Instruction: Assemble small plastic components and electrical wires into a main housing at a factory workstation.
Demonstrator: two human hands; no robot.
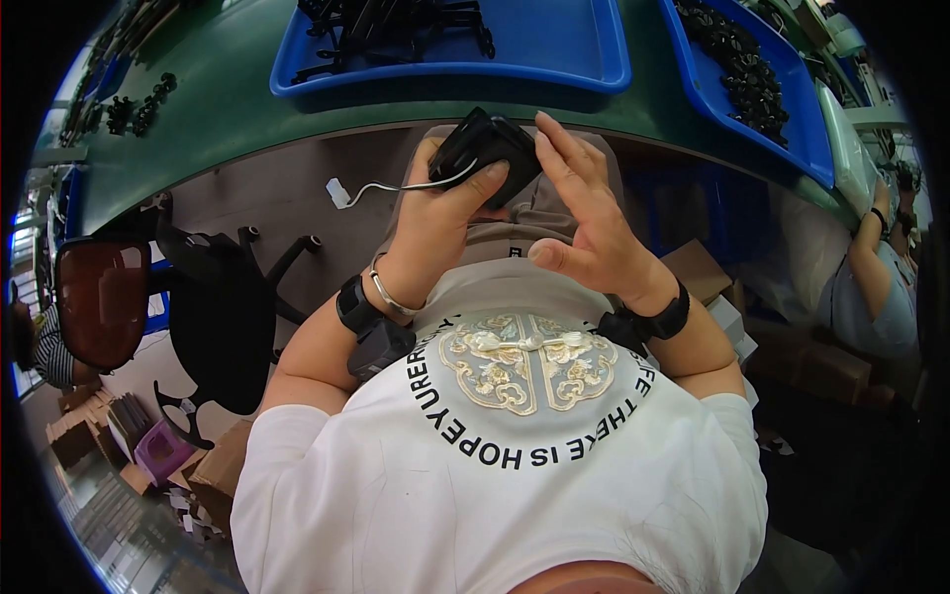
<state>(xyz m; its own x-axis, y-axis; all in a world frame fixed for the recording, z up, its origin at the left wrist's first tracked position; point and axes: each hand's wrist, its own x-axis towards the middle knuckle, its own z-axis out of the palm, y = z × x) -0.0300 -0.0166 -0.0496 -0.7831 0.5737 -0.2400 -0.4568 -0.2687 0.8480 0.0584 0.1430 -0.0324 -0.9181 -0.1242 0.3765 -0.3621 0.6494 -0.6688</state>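
My left hand [442,210] is closed around a black plastic housing [487,148], its thumb lying across the near side. From the housing a thin white cable [401,187] runs out to the left and ends in a small white connector [337,193]. My right hand [591,213] is just right of the housing, fingers stretched out and thumb apart, holding nothing. Its fingertips come close to the housing's right edge; whether they touch it I cannot tell. Both hands are over my lap, in front of the green table's [223,129] edge.
Beyond my hands a blue tray [554,45] holds black plastic parts [381,30]. Another blue tray [807,119] with small black parts is at the right. More black parts [139,109] lie on the table at left. An office chair [223,327] stands left; another person's arm [871,262] shows right.
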